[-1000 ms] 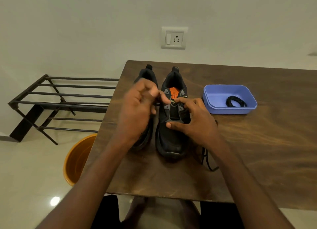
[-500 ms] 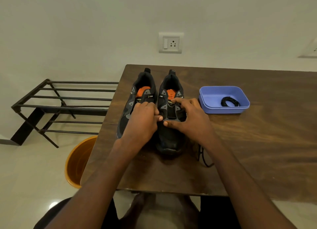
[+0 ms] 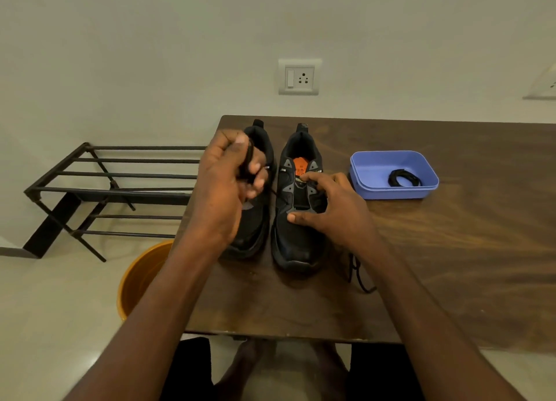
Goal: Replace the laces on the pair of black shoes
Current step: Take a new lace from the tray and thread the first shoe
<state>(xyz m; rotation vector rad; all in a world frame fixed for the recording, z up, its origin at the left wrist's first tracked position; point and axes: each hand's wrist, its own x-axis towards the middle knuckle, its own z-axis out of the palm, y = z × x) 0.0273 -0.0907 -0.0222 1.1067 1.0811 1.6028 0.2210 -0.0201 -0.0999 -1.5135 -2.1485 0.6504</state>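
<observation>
Wooden table (image 3: 421,250) carries two black shoes side by side, toes toward the person, with a blue tray (image 3: 361,187) just beside the right shoe (image 3: 296,235) holding a coiled lace (image 3: 403,178). The left hand (image 3: 225,187), above the left shoe (image 3: 255,232), is fisted around a black lace (image 3: 275,192) running taut to the right shoe's eyelets. The right hand (image 3: 334,208) presses that shoe down, fingers spread, gripping nothing. Risk — a hard pull could snag the lace in an eyelet and drag the shoe sideways.

Dark wood tabletop (image 3: 451,250) carries two black shoes (image 3: 301,238) side by side, a blue tray (image 3: 365,184) to their right holding a coiled lace (image 3: 403,178), loose lace (image 3: 359,275) near front.
</observation>
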